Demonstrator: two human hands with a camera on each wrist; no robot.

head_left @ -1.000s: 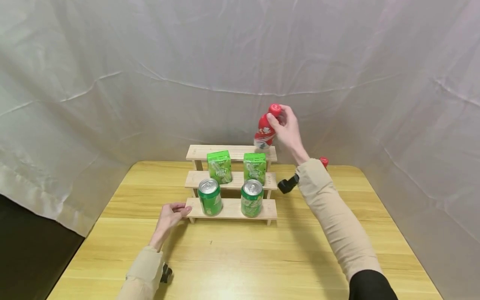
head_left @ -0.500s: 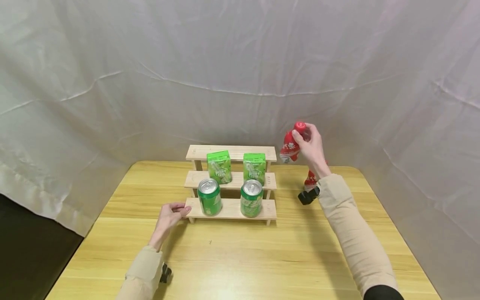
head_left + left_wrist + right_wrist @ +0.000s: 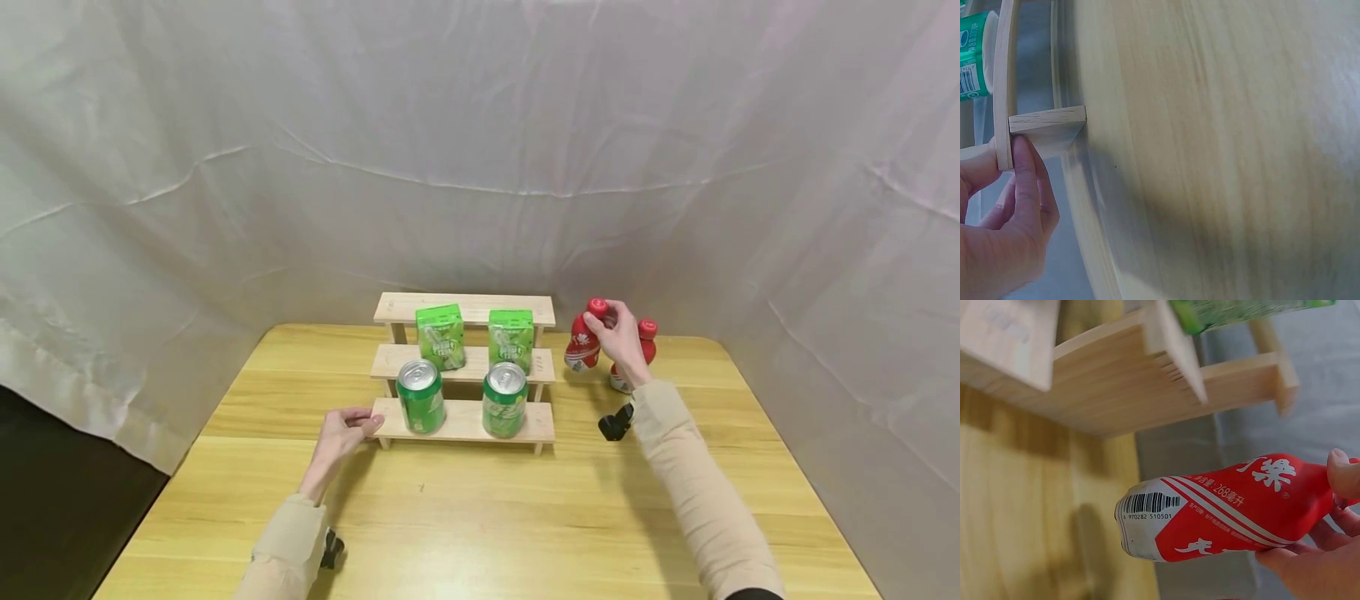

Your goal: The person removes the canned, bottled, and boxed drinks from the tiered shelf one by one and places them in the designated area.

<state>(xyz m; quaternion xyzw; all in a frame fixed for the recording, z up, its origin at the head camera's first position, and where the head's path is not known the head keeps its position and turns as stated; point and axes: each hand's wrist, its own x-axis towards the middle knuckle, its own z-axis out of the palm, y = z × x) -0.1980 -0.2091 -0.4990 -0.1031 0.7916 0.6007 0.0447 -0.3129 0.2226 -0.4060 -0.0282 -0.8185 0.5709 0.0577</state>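
My right hand (image 3: 621, 340) grips a red plastic soda bottle (image 3: 582, 343) near its cap, to the right of the tiered wooden shelf (image 3: 463, 307). Close up in the right wrist view, the bottle (image 3: 1222, 506) shows a barcode and white lettering. Whether its base touches the table cannot be told. A second red bottle (image 3: 648, 348) stands just behind my right hand, partly hidden by it. My left hand (image 3: 341, 435) pinches the left end of the lowest shelf board; in the left wrist view fingers (image 3: 1025, 181) press from below.
Two green drink cartons (image 3: 441, 337) stand on the middle tier. On the lowest tier are two green soda cans (image 3: 421, 398). A wooden table (image 3: 480, 517) carries the shelf, and a grey-white curtain (image 3: 480, 167) hangs behind and at both sides.
The bottle in my right hand has gone from above the top tier's right end, rightward and down beside the shelf. My left hand has stayed at the board's end.
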